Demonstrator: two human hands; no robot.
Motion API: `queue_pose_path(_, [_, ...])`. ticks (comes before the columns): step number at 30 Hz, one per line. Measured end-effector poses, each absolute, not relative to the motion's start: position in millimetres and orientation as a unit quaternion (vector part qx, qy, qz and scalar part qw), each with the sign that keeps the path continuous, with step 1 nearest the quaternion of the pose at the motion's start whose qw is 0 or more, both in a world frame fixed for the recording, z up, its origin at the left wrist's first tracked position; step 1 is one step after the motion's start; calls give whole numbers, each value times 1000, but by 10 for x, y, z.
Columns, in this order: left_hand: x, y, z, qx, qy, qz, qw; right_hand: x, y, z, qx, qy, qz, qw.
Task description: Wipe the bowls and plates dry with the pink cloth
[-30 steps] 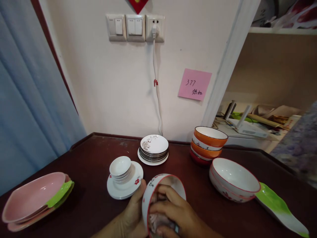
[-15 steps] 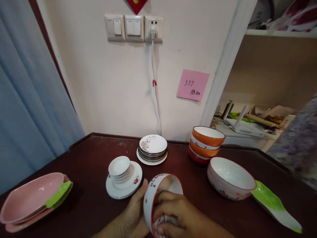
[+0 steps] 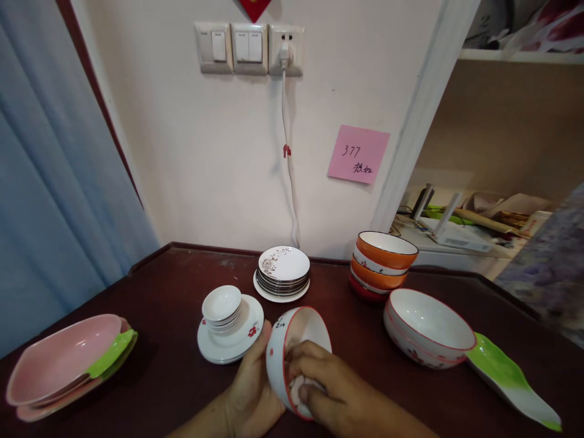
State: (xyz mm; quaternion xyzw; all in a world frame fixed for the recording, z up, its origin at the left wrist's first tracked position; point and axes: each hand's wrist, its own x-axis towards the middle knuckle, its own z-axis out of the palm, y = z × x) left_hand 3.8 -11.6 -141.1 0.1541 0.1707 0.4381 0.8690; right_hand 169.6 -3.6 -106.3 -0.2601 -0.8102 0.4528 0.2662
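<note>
A white bowl with a red rim (image 3: 277,359) is tilted on its side above the table, its opening facing right. My left hand (image 3: 253,383) grips it from the left and below, thumb along the outer wall. Inside the bowl, my right hand (image 3: 326,380) has its fingers curled round a crumpled pale cloth (image 3: 297,389), pressed to the inner wall. Most of the cloth is hidden by the fingers. Just left of the bowl, small white bowls (image 3: 221,304) are stacked on white plates with red flowers (image 3: 249,347).
Behind stands a stack of patterned plates (image 3: 283,264). To the right are stacked orange and white bowls (image 3: 385,252), larger red-rimmed bowls (image 3: 429,328) and a green-white leaf-shaped dish (image 3: 515,380). Pink dishes (image 3: 68,359) lie at the left of the dark table (image 3: 168,292).
The held bowl has risen slightly and tipped a little further to the side. My right hand and the cloth have shifted within it. The view has moved slightly.
</note>
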Motion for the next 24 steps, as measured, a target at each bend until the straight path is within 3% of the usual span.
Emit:
queue_pose_path(3, [44, -129, -1393, 154, 177, 443, 865, 1625, -84, -1191, -250, -692, 604, 305])
queue_pose_path(5, [46, -136, -1361, 145, 181, 450, 862, 1568, -116, -1277, -246, -690, 592, 336])
queue_pose_path(7, [41, -142, -1329, 134, 189, 445, 865, 1518, -135, -1365, -255, -769, 476, 341])
queue_pose_path(11, [20, -140, -1316, 135, 190, 428, 873, 1500, -95, -1522, -265, -917, 195, 225])
queue_pose_path(14, [7, -117, -1352, 152, 174, 431, 872, 1586, -18, -1497, -266, -940, 122, 177])
queue_pose_path(18, [-5, -101, -1423, 197, 142, 431, 869, 1747, 34, -1241, -278, -910, 228, 206])
queue_pose_path(24, [-3, -148, -1465, 295, 151, 483, 810, 1772, -31, -1100, -307, -792, 404, 339])
